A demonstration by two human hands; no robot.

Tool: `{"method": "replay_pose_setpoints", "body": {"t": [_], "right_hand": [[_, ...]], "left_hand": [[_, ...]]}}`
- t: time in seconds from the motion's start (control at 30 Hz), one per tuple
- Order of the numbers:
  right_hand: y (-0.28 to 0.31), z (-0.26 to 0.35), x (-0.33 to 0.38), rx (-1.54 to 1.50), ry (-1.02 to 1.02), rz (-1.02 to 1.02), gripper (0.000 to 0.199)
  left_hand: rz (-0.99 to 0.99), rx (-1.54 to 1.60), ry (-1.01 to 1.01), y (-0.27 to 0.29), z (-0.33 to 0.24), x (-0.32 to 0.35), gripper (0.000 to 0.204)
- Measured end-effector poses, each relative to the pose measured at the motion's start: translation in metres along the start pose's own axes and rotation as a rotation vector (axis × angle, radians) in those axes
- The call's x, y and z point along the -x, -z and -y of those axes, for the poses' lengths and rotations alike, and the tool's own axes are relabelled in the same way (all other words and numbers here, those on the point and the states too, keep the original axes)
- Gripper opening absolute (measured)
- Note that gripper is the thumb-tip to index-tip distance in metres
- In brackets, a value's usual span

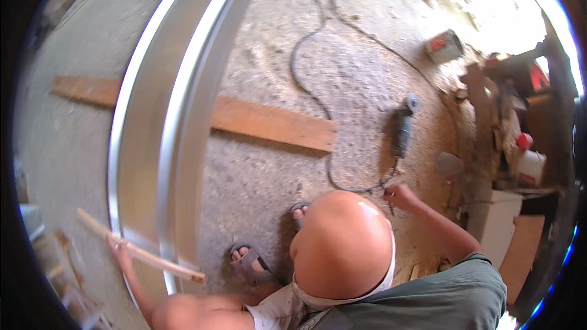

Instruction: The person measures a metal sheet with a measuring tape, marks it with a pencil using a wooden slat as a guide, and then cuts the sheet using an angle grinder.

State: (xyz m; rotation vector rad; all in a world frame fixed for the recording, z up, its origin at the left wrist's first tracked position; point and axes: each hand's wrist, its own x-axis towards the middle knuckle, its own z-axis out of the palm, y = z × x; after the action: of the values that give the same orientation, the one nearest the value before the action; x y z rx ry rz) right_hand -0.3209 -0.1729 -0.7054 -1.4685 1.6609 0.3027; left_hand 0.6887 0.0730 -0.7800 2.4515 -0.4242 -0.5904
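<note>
On my left, a long shiny metal profile (143,122) with raised bright edges runs away from me. A thin wooden strip (162,260) lies across its near end, and my left hand (119,245) grips that strip at the profile's outer edge. Out to the right, over the floor, my right hand (400,197) is closed in a pinch. Something thin and dark hangs below its fingers, too small to name. Just beyond this hand rests an angle grinder (403,129), with its cord near my fingers. A flat wooden plank (275,123) passes under the profile.
A black cable (299,64) winds over the dusty concrete floor. A paint can (445,47) lies at the far right. Along the right side stand a dark wooden bench (483,104), a white bottle with a red cap (530,168) and a pale box (494,220). My bent knee is between my hands.
</note>
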Motion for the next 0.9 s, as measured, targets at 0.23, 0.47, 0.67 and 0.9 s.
{"method": "replay_pose_setpoints", "body": {"t": [0.23, 0.47, 0.67, 0.9], "right_hand": [[0.034, 0.087, -0.038, -0.208, 0.072, -0.228, 0.021], [0.053, 0.122, -0.020, -0.454, 0.127, -0.370, 0.032], [0.082, 0.192, 0.043, -0.520, 0.475, -0.622, 0.026], [0.177, 0.197, 0.205, -0.385, 0.785, -1.397, 0.027]], "left_hand": [[0.237, -0.233, 0.074, -0.058, -0.032, 0.051, 0.088], [0.196, -0.490, -0.416, -0.078, -0.181, 0.060, 0.082], [0.379, -0.421, -0.719, -0.075, -0.247, 0.102, 0.070], [0.401, -0.426, -0.979, -0.148, -0.310, 0.074, 0.074]]}}
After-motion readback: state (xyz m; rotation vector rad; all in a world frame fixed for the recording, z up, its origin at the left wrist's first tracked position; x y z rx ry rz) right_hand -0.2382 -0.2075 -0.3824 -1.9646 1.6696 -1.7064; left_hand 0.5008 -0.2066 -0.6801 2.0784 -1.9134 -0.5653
